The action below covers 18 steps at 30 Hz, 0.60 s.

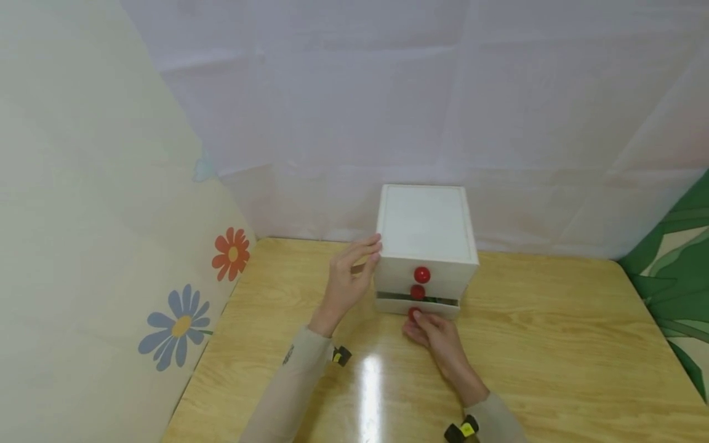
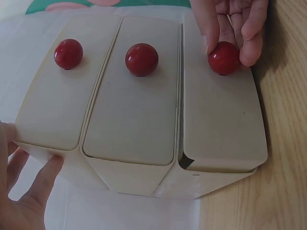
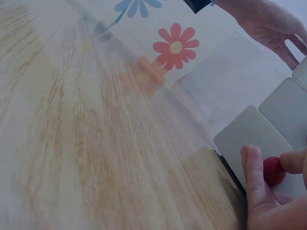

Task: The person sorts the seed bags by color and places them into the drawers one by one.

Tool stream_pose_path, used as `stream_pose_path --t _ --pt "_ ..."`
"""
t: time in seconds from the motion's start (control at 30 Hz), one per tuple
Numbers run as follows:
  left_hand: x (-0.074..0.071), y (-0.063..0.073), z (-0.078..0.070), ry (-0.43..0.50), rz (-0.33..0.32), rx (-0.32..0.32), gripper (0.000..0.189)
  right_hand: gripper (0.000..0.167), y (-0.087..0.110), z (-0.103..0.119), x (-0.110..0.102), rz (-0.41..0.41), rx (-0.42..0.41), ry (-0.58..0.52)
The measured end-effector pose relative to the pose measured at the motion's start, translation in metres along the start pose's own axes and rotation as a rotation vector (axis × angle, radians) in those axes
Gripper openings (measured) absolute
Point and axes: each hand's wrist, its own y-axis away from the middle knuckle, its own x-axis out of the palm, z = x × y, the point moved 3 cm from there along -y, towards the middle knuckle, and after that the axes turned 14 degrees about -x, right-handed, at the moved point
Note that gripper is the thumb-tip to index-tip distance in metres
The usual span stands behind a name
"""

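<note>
A small white cabinet (image 1: pixel 426 224) with three stacked drawers stands on the table, each drawer front bearing a round red knob. The bottom drawer (image 2: pixel 220 120) juts slightly from the cabinet, with a dark gap above its front in the head view. My right hand (image 1: pixel 440 344) pinches the bottom red knob (image 2: pixel 224 58) between thumb and fingers. My left hand (image 1: pixel 349 280) touches the cabinet's upper left side with its fingertips, the fingers spread. The middle knob (image 2: pixel 141 59) and the top knob (image 2: pixel 68 53) are untouched. Something greenish shows in the gap, mostly hidden.
The wood-grain table (image 1: pixel 548 338) extends on both sides of the cabinet. A pale cloth (image 1: pixel 354 123) hangs behind it. A panel with flowers (image 1: pixel 180 326) borders the left side, and a green leaf-patterned panel (image 1: pixel 681 271) the right.
</note>
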Motion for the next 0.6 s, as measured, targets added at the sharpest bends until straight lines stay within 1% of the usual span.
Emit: stream_pose_path --t 0.2,0.6 --pt "-0.0001 0.0007 0.0015 -0.01 -0.006 0.006 0.022 0.038 -0.0026 -0.002 -0.0005 0.014 -0.015 0.013" --pt "0.0001 0.0009 0.0025 0.005 0.002 -0.028 0.022 0.039 -0.0061 -0.0006 -0.0002 0.021 -0.01 0.012"
